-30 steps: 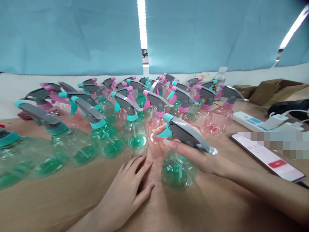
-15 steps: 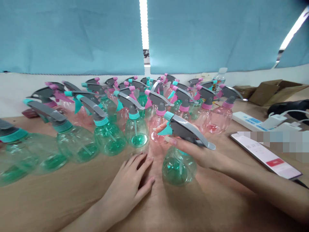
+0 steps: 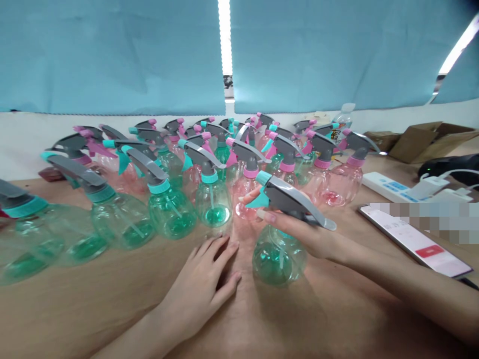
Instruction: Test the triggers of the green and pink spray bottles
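Observation:
My right hand [image 3: 299, 232] is wrapped round the neck of a green spray bottle [image 3: 279, 257], under its grey and teal trigger head, whose nozzle points left. That bottle stands upright on the brown table [image 3: 239, 324]. My left hand [image 3: 204, 274] lies on the table to the left of it, fingers apart and holding nothing. Nearest beyond my left hand are a green bottle with a teal collar [image 3: 213, 202] and another green bottle [image 3: 172, 214]. A pink bottle [image 3: 245, 192] stands just behind the fingers of my right hand.
Several green and pink spray bottles stand in rows across the back and left. At right lie a phone [image 3: 415, 239], a white power strip [image 3: 389, 187] with plugs, and an open cardboard box [image 3: 415, 142]. A blue cloth [image 3: 149, 55] hangs behind.
The view has shifted very slightly, so the scene sits a little further right. Both hands keep the same poses, and my right hand still grips the green bottle.

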{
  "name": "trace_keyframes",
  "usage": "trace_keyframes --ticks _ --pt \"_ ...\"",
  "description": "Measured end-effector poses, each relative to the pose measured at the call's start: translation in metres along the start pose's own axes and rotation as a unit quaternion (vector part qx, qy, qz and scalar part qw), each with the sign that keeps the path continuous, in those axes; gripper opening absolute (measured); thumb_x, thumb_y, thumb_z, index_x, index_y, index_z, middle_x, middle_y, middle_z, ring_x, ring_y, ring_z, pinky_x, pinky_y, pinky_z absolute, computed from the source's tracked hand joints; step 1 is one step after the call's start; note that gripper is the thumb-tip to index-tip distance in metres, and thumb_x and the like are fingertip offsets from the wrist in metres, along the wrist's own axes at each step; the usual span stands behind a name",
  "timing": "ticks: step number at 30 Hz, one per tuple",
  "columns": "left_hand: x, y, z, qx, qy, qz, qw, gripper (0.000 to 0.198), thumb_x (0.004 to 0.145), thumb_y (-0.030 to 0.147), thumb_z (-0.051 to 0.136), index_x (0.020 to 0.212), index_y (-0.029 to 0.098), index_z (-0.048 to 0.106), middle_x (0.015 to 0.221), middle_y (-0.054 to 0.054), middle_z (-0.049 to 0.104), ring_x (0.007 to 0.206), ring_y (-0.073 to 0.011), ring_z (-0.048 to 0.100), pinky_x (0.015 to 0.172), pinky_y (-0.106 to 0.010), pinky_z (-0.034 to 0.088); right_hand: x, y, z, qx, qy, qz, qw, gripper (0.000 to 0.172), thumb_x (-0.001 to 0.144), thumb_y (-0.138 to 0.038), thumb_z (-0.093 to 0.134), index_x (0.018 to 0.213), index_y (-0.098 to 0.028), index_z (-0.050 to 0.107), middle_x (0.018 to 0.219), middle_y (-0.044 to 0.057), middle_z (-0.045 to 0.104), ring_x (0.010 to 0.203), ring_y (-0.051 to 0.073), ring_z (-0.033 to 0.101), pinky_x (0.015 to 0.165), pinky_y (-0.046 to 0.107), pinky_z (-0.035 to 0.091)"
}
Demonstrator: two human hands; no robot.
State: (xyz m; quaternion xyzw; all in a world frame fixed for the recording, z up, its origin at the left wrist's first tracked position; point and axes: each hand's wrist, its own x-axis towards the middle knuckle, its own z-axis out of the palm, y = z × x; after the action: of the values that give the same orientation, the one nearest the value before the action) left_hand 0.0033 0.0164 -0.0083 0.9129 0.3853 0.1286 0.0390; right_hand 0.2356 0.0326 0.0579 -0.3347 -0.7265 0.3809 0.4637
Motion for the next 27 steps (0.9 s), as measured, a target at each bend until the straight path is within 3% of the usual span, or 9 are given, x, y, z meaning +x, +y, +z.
trace_keyframes --ticks 4,11,16,20,24,27 --pt "-0.0005 -0.0006 0.0007 0.001 0.003 -0.002 1.0 0.041 0.095 0.036 0.048 0.133 0.021 0.049 0.135 -0.012 0.051 0.124 -0.0317 0.045 0.097 -0.051 0.042 0.0008 0.0005 0.0001 0.006 0.004 -0.001 1.0 0.018 0.089 -0.028 0.057 0.106 -0.024 0.054 0.091 0.0 0.054 0.069 0.011 0.05 0.073 0.029 0.046" --pt "0.0001 -0.0008 -0.0006 -0.002 0.003 0.0 1.0 0.041 0.095 0.036 0.049 0.133 0.02 0.049 0.135 -0.012 0.051 0.124 -0.0321 0.045 0.097 -0.051 0.043 0.0009 0.0011 -0.0006 -0.02 0.005 -0.003 1.0 0.017 0.089 -0.029 0.057 0.105 -0.023 0.055 0.083 -0.002 0.052 0.061 0.009 0.044 0.063 0.026 0.042" --pt "0.001 0.0009 -0.0011 -0.002 0.001 -0.002 1.0 0.041 0.095 0.035 0.049 0.133 0.019 0.05 0.134 -0.013 0.052 0.123 -0.0316 0.046 0.096 -0.049 0.044 0.0004 -0.0018 -0.0023 -0.014 -0.006 -0.007 1.0 0.015 0.088 -0.03 0.058 0.102 -0.024 0.055 0.089 -0.002 0.054 0.07 0.011 0.049 0.062 0.024 0.042" --pt "0.0006 0.0007 -0.001 -0.006 0.008 -0.002 1.0 0.041 0.094 0.035 0.049 0.132 0.02 0.051 0.134 -0.012 0.053 0.123 -0.0317 0.047 0.096 -0.049 0.044 0.0021 -0.0039 -0.0044 -0.022 -0.02 -0.011 0.999 0.011 0.088 -0.029 0.059 0.096 -0.024 0.054 0.081 -0.003 0.051 0.063 0.009 0.045 0.056 0.024 0.038" --pt "0.0003 -0.0006 -0.0007 -0.004 0.007 0.0 1.0 0.04 0.095 0.037 0.049 0.131 0.02 0.051 0.135 -0.012 0.052 0.124 -0.0322 0.046 0.097 -0.05 0.043 0.0044 -0.0053 -0.0074 -0.036 -0.041 -0.027 0.998 0.008 0.086 -0.024 0.058 0.092 -0.022 0.054 0.087 -0.001 0.053 0.071 0.011 0.049 0.064 0.026 0.042" --pt "0.0001 -0.0009 -0.0004 -0.002 0.005 0.0 1.0 0.04 0.095 0.037 0.049 0.132 0.021 0.05 0.136 -0.011 0.051 0.125 -0.0318 0.045 0.098 -0.05 0.043 0.0046 -0.007 -0.0093 -0.038 -0.05 -0.052 0.997 0.009 0.086 -0.017 0.057 0.083 -0.022 0.05 0.079 -0.004 0.047 0.066 0.009 0.043 0.058 0.024 0.037"
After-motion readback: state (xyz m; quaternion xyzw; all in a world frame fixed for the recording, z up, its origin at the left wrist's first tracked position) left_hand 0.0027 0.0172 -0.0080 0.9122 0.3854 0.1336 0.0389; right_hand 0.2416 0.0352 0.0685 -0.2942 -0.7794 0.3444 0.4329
